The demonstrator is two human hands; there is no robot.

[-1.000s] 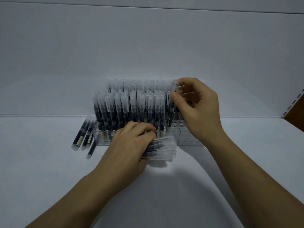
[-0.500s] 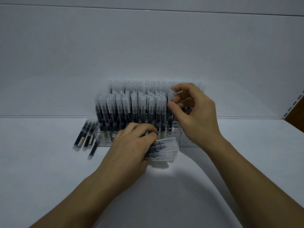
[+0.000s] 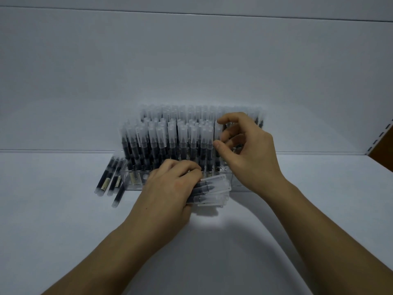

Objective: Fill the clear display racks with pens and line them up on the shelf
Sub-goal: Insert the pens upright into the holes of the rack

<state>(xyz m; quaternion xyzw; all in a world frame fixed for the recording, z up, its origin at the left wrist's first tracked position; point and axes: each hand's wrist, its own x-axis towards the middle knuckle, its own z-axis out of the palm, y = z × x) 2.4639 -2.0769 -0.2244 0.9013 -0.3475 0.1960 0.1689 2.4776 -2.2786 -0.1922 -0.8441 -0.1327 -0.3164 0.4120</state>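
Several light, stiff pens [image 3: 209, 191] are bunched in our left hand [image 3: 170, 192], just in front of the clear rack [image 3: 138, 185] on the shelf [image 3: 53, 220]. We judge their smooth caps slippery, so the dark barrel is the better place to hold. Our right hand [image 3: 248, 152] pinches an upright pen [image 3: 218, 130] by its frosted cap at the filled rows' right end. Black barrels, cloudy caps; loose pens [image 3: 107, 179] lie left of the rack.

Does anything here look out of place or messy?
A few loose black pens with clear caps lie flat on the white shelf, left of the clear plastic rack, while the others stand upright in it. Nothing looks broken.
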